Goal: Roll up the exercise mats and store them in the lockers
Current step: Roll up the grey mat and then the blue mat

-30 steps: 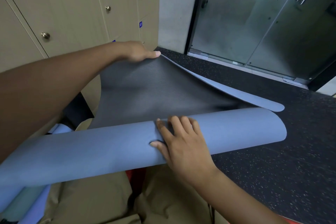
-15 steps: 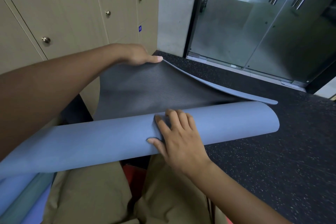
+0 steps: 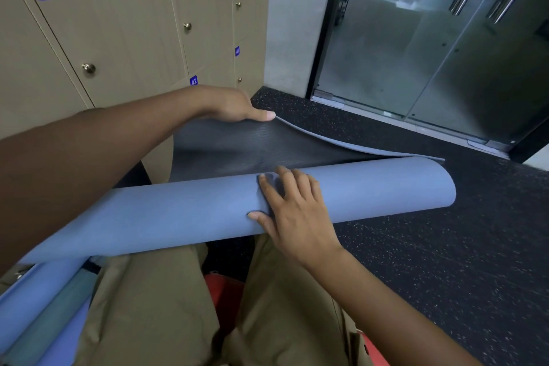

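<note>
Mid-roll: my right hand (image 3: 292,211) presses flat on the blue mat roll (image 3: 208,211) at centre frame; my left hand (image 3: 234,105) pinches the loose tail (image 3: 297,145), which I judge gets wound on next

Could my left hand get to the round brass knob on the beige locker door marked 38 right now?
Probably not straight away. The left hand holds up the loose end of the blue exercise mat; it must let go first. Nothing blocks the round brass knob on locker 38.

The left hand's (image 3: 234,105) fingers were hidden under the lifted edge of the mat (image 3: 208,211). The mat's near-left end ran behind the forearm, and more rolled mats (image 3: 44,327) below it were cut off.
</note>
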`<state>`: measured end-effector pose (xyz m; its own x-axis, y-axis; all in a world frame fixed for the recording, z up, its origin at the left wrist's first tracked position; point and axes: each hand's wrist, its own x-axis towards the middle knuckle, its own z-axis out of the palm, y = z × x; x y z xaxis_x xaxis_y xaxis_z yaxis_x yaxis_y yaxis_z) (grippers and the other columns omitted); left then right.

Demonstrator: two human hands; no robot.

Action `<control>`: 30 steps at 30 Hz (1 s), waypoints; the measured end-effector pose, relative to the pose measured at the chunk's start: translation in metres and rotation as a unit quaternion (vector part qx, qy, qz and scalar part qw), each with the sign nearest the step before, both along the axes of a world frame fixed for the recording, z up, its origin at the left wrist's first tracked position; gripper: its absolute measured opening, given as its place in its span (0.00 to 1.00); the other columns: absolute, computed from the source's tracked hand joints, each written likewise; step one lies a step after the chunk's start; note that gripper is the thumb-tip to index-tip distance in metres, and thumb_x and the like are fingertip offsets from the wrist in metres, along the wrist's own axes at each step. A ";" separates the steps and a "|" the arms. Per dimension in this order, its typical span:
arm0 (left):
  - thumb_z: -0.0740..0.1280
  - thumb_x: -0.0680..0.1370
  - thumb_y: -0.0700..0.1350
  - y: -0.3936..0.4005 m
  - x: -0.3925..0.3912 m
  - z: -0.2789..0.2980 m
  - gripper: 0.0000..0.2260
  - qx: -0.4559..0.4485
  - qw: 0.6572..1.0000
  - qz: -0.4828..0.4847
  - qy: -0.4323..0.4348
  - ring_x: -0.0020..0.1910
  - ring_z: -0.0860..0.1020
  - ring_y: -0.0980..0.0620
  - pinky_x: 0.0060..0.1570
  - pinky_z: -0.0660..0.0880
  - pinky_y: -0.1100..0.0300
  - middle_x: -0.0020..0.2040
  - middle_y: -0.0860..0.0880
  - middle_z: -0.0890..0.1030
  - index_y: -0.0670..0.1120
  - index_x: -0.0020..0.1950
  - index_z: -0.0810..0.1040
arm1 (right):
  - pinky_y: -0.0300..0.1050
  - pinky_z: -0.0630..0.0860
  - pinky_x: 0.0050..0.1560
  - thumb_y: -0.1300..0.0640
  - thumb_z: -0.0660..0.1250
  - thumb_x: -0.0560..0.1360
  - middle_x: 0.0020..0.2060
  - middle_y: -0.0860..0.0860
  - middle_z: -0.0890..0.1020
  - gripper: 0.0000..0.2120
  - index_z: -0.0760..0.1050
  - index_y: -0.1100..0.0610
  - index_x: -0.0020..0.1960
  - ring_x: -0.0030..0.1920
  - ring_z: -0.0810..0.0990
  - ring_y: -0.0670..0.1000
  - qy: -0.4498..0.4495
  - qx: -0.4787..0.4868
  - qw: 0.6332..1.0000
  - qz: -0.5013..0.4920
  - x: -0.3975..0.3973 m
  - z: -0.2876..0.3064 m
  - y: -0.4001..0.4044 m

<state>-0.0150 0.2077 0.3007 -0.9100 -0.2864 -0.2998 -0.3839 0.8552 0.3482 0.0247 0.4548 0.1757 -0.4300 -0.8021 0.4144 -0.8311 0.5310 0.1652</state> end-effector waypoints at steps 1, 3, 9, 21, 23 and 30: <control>0.59 0.77 0.71 0.001 0.000 0.000 0.36 0.004 1.000 -0.003 -0.002 0.65 0.75 0.42 0.65 0.69 0.48 0.60 0.47 0.77 0.35 0.52 0.75 | 0.57 0.69 0.64 0.35 0.54 0.83 0.63 0.58 0.75 0.32 0.71 0.58 0.74 0.60 0.73 0.61 0.002 0.000 1.000 -0.005 -0.001 0.002 -0.002; 0.61 0.77 0.71 0.003 0.001 0.000 0.32 0.008 1.000 -0.013 -0.007 0.59 0.76 0.44 0.64 0.70 0.47 0.55 0.48 0.78 0.39 0.50 0.78 | 0.56 0.71 0.61 0.35 0.54 0.83 0.59 0.57 0.75 0.33 0.69 0.60 0.75 0.56 0.73 0.60 0.005 0.007 1.000 -0.009 -0.002 0.004 -0.008; 0.66 0.75 0.70 -0.002 0.005 -0.013 0.23 0.018 0.998 -0.050 -0.017 0.55 0.78 0.48 0.56 0.69 0.54 0.51 0.49 0.81 0.50 0.43 0.78 | 0.57 0.74 0.62 0.35 0.57 0.81 0.68 0.61 0.76 0.30 0.72 0.60 0.67 0.59 0.75 0.62 -0.011 0.013 1.000 0.022 -0.018 0.000 -0.017; 0.68 0.78 0.63 -0.019 0.054 -0.071 0.21 -0.007 0.989 -0.075 0.130 0.59 0.78 0.50 0.59 0.74 0.52 0.59 0.53 0.80 0.52 0.63 0.78 | 0.49 0.69 0.68 0.36 0.59 0.81 0.63 0.53 0.79 0.30 0.74 0.58 0.71 0.63 0.75 0.56 -0.128 -0.022 0.986 0.109 -0.070 0.000 -0.032; 0.65 0.78 0.65 -0.019 0.077 -0.080 0.25 -0.065 0.980 -0.072 0.174 0.64 0.74 0.50 0.63 0.71 0.52 0.66 0.52 0.77 0.52 0.69 0.76 | 0.48 0.69 0.68 0.37 0.60 0.81 0.63 0.53 0.80 0.28 0.75 0.57 0.69 0.63 0.75 0.55 -0.156 -0.025 0.981 0.117 -0.079 0.002 -0.036; 0.60 0.71 0.75 -0.003 0.143 -0.118 0.38 -0.224 0.940 -0.058 0.251 0.58 0.78 0.45 0.56 0.76 0.49 0.64 0.51 0.76 0.49 0.71 0.75 | 0.51 0.69 0.65 0.34 0.59 0.80 0.55 0.54 0.81 0.28 0.73 0.55 0.66 0.62 0.72 0.54 -0.185 -0.024 0.978 0.096 -0.094 0.004 -0.044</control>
<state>0.1284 0.2043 0.1825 -0.9372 -0.1718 0.3035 -0.1628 0.9851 0.0547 -0.0695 0.4112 0.1796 -0.4005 -0.8667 0.2972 -0.9146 0.3585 -0.1870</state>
